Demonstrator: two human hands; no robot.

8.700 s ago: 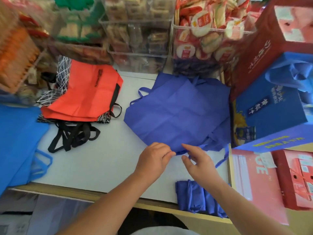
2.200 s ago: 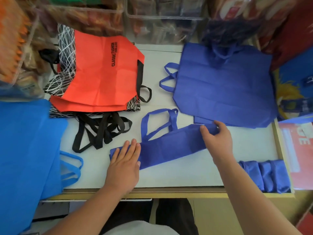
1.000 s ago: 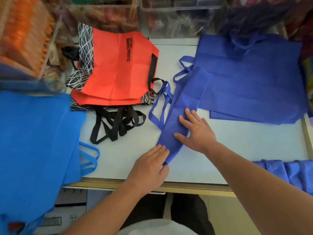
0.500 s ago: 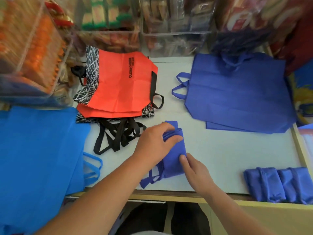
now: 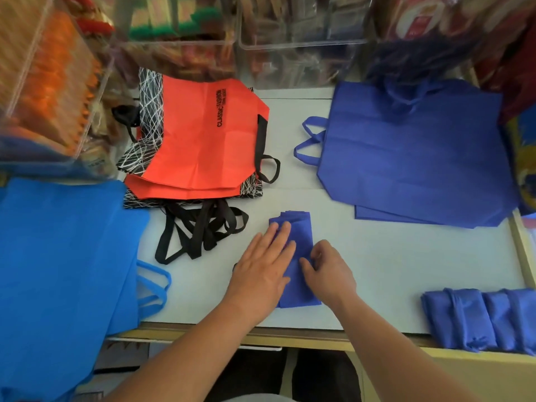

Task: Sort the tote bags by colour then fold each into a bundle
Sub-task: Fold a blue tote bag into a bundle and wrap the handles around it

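A purple-blue tote bag (image 5: 300,227), folded into a narrow strip, lies near the front middle of the white table (image 5: 391,256). My left hand (image 5: 262,269) presses flat on its left side with straight fingers. My right hand (image 5: 327,271) pinches the strip's right edge with curled fingers. A stack of flat purple-blue totes (image 5: 412,152) lies at the back right. Folded purple-blue bundles (image 5: 481,320) sit at the front right edge. Orange-red totes (image 5: 203,140) with black handles lie at the back left. Bright blue totes (image 5: 63,250) hang over the left edge.
Clear bins of packaged snacks (image 5: 298,36) line the back of the table, with another bin (image 5: 43,82) at the left. Black handle loops (image 5: 200,230) spread in front of the orange-red pile. Coloured boxes stand at the far right.
The strip has been folded shorter and now lies straight toward me. My left hand went from gripping its top fold to pressing flat; my right hand moved up onto its right edge.
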